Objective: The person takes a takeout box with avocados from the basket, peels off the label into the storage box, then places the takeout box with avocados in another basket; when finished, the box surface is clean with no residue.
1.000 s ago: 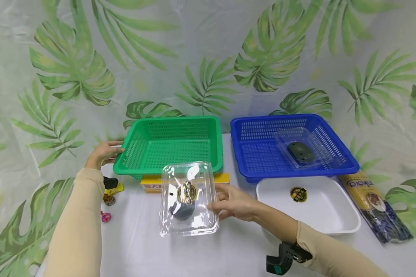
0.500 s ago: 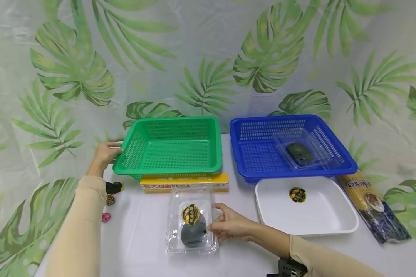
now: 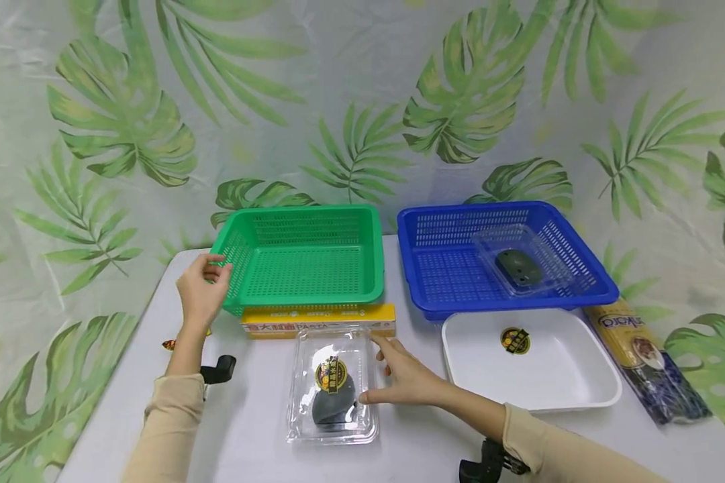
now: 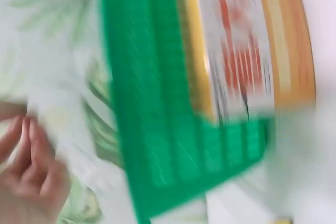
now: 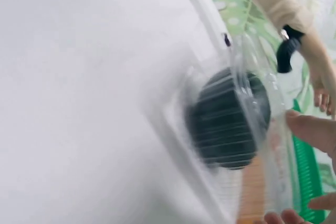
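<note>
A clear plastic clamshell box lies on the table in the head view, with a round sticker on its lid. Inside it sits a dark, rounded object, also visible as a dark shape through the plastic in the right wrist view. My right hand is at the box's right side, thumb and fingers spread apart; the thumb is at its edge, and contact is unclear. Just in front of the green basket's left side hovers my left hand, fingers loosely bent around nothing.
Against the green basket's front lies a yellow pasta box. At right are a blue basket containing another clear box, a white tray with a sticker and a long pasta bag. A small orange-patterned item lies by my left wrist.
My right hand has lowered the clear box onto the table, then spread its fingers. My left hand has come off the green basket's rim and moved right and toward me.
</note>
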Demonstrator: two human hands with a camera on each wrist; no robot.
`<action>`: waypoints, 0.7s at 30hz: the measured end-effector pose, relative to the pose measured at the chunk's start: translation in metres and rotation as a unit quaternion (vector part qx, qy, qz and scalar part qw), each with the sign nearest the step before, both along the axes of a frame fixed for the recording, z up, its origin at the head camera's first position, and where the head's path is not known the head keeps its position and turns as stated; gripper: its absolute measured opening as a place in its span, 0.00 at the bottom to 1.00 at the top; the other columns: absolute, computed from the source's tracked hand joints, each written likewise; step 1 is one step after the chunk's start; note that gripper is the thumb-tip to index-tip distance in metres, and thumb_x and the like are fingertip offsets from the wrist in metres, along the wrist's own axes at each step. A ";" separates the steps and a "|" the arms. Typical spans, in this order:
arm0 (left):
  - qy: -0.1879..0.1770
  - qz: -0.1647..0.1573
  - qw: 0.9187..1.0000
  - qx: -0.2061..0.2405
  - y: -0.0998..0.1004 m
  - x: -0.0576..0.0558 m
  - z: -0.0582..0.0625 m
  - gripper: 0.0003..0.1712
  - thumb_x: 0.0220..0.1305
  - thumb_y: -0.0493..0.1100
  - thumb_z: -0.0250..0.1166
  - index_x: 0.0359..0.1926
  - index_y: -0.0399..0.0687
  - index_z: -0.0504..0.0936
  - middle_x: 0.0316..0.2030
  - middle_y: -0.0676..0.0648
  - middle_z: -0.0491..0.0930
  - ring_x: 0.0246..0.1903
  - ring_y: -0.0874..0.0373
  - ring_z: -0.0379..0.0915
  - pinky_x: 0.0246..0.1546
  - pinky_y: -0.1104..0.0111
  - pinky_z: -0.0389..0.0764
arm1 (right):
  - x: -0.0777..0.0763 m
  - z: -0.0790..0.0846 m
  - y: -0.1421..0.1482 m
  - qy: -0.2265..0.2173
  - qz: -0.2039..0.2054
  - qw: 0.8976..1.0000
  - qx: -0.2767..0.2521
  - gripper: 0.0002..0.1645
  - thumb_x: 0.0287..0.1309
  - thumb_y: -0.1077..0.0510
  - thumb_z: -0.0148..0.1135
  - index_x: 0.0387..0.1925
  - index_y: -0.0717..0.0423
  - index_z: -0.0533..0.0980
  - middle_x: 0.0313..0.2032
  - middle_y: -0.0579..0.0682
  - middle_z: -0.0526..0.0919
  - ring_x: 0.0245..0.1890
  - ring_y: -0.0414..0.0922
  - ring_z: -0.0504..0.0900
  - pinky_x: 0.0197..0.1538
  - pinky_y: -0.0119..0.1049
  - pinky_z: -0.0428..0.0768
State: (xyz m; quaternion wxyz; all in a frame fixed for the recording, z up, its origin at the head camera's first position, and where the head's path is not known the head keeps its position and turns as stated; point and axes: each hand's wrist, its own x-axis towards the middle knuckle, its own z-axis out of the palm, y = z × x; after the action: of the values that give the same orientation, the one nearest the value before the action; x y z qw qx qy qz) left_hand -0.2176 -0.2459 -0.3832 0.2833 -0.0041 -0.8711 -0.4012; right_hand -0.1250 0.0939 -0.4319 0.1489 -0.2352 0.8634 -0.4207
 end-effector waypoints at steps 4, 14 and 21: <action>-0.110 -0.184 0.976 -0.028 0.022 0.036 -0.001 0.12 0.59 0.34 0.64 0.43 0.31 0.78 0.27 0.38 0.81 0.22 0.55 0.77 0.21 0.75 0.76 | -0.004 0.014 -0.006 0.139 0.035 0.987 0.070 0.50 0.42 0.48 0.75 0.65 0.59 0.64 0.55 0.62 0.69 0.53 0.55 0.70 0.49 0.50 0.77; -0.333 -0.336 0.881 -0.007 0.059 0.081 -0.033 0.49 0.51 0.40 0.73 0.69 0.36 0.55 0.57 0.21 0.62 0.23 0.54 0.79 0.20 0.66 0.81 | -0.033 0.029 -0.039 0.241 0.138 0.950 0.143 0.23 0.53 0.47 0.68 0.50 0.51 0.79 0.46 0.51 0.77 0.48 0.47 0.71 0.51 0.43 0.74; -0.365 -0.340 0.865 0.060 0.062 0.082 -0.041 0.52 0.49 0.35 0.73 0.71 0.38 0.52 0.57 0.19 0.61 0.23 0.52 0.79 0.21 0.62 0.83 | -0.048 0.026 -0.061 0.237 0.207 0.928 0.200 0.24 0.54 0.42 0.65 0.49 0.49 0.80 0.50 0.49 0.77 0.50 0.46 0.72 0.59 0.43 0.70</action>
State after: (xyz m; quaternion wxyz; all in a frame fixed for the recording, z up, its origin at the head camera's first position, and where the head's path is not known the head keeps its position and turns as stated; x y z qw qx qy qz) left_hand -0.1352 -0.1838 -0.4246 -0.2092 -0.1367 -0.8310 -0.4970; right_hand -0.1726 0.0334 -0.4058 0.0680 -0.4670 0.8717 -0.1317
